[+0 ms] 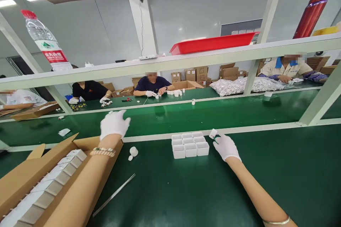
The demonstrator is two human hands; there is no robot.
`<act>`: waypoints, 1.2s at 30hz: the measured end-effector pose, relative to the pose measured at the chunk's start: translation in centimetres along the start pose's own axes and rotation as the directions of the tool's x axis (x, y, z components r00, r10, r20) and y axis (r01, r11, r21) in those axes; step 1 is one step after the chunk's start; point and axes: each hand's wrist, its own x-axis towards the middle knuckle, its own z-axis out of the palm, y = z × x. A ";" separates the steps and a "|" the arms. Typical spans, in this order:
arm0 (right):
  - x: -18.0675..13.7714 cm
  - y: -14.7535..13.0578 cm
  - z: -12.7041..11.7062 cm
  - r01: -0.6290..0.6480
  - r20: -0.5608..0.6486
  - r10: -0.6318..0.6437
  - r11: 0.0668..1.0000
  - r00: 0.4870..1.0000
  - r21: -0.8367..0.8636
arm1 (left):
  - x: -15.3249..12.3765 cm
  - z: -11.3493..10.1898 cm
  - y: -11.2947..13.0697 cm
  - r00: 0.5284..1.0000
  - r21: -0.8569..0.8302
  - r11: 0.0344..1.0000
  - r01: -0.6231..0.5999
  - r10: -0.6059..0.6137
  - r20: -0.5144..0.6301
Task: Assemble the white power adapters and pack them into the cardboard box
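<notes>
My right hand [226, 147], in a white glove, pinches a small white plastic piece [213, 133] with something dark green at its edge. It is just right of a block of white square open-topped boxes [190, 150] standing in rows on the green bench. My left hand [114, 125], also gloved, reaches out over the green belt beyond the carton, thumb and fingers apart. Its fingertips are partly hard to make out against a whitish spot. Below that arm a cardboard carton [106, 170] holds a row of white boxes [53, 184].
Metal tweezers [114, 195] and a small white round part [133, 151] lie on the bench. A white piece [193, 101] sits on the belt [170, 117]. Overhead, a shelf [149, 65] carries a red tray [213, 43] and a water bottle [46, 40]. Several people work opposite.
</notes>
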 end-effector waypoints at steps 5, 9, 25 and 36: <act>-0.8 -1.2 -3.0 -0.047 0.091 0.009 0.902 0.996 0.430 | -2.9 3.9 4.1 0.964 -0.289 0.935 -0.204 0.243 0.107; -3.6 -4.3 -4.1 -0.149 0.336 -0.144 0.689 0.931 0.709 | -8.4 7.3 6.6 0.761 -0.715 0.669 -0.204 0.568 0.315; -14.4 -4.9 6.4 -0.821 0.814 -0.159 0.035 0.559 0.570 | -16.9 12.0 5.3 0.774 -0.957 0.194 0.214 0.563 0.288; -15.8 -6.3 5.1 -0.777 0.839 -0.272 0.322 0.471 0.540 | -16.6 12.3 4.9 0.864 -0.947 0.077 0.311 0.393 0.315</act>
